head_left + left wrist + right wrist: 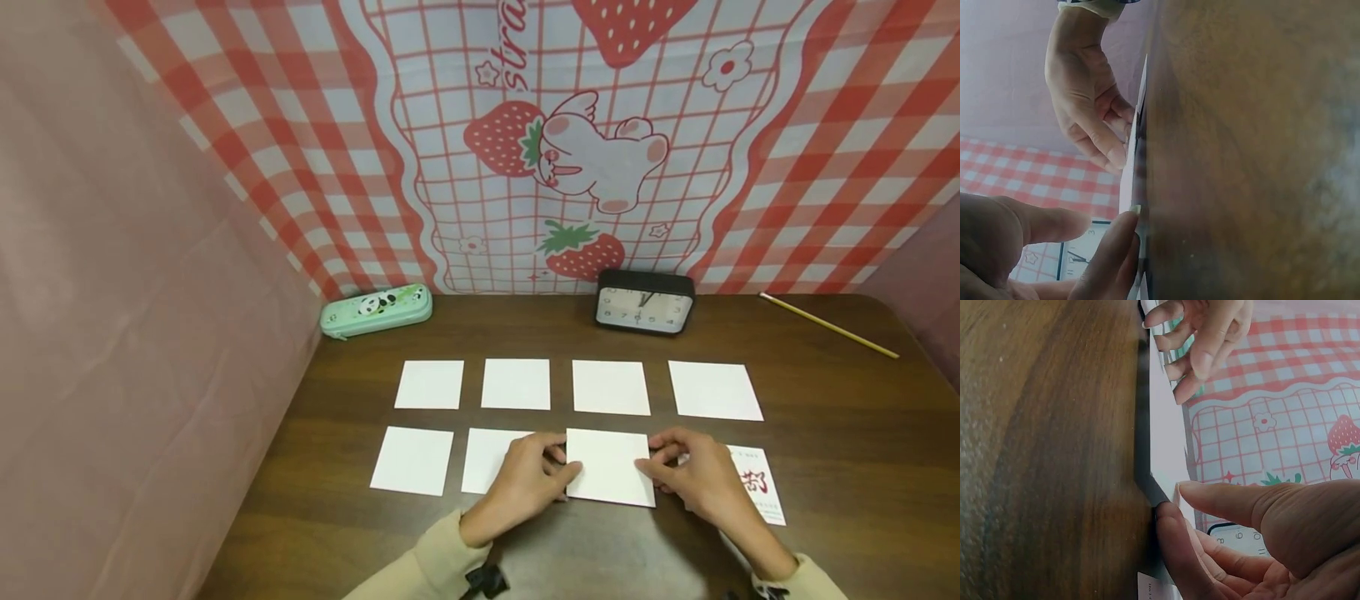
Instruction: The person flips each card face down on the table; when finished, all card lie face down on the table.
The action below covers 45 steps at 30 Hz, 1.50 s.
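A blank white card lies between my two hands in the head view, its right end lifted a little off the table in the right wrist view. My right hand pinches its right edge, thumb on top and index finger underneath. At the left edge, my left hand touches the card with its fingertips, while the left thumb stands apart from it. Partly behind the left hand is another white card. A card with a red printed character lies partly hidden by the right hand.
Several blank cards form a back row, and one more card lies at front left. Along the back of the wooden table are a green panda pencil case, a black clock and a yellow pencil.
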Motion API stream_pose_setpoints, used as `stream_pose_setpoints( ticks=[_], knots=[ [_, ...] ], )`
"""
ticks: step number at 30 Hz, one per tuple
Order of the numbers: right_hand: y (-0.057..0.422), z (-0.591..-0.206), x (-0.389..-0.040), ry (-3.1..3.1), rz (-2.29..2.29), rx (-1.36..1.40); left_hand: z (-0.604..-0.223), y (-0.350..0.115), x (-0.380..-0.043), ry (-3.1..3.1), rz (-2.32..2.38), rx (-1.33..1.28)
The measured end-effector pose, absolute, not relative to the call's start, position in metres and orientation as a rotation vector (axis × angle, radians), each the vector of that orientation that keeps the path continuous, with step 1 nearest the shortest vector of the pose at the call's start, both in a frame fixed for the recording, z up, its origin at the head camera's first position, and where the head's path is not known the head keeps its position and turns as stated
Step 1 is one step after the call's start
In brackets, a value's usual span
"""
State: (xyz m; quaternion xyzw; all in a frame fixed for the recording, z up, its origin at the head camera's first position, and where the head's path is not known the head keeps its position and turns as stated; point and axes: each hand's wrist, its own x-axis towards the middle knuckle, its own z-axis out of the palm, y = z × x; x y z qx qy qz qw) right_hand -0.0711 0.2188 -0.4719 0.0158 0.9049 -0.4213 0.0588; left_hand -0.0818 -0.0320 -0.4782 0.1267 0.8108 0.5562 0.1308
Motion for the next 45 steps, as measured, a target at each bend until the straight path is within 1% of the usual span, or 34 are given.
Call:
stream_pose_setpoints(
  ticks=[14,21,27,31,37,45],
  knots=[
    [0.224,-0.471,-0.069,2.670,-1.278,0.074,-0.470,-0.034,-0.078,2.629,1.330,0.492],
    [0.234,-0.463,-0.064,2.782,-1.167,0.057,-0.463,-0.030,-0.073,2.768,1.188,0.587],
    [0.249,-0.458,-0.058,2.831,-1.174,0.054,-0.460,-0.016,-0.075,2.691,1.202,0.725],
    [0.263,-0.458,-0.055,2.850,-1.175,0.087,-0.460,-0.001,-0.073,2.600,1.245,0.771],
    [0.284,-0.462,-0.048,2.902,-1.136,0.155,-0.463,0.022,-0.065,2.400,1.328,0.790],
    [0.313,-0.466,-0.039,2.919,-1.086,0.247,-0.469,0.047,-0.056,2.207,1.399,0.724]
  ],
)
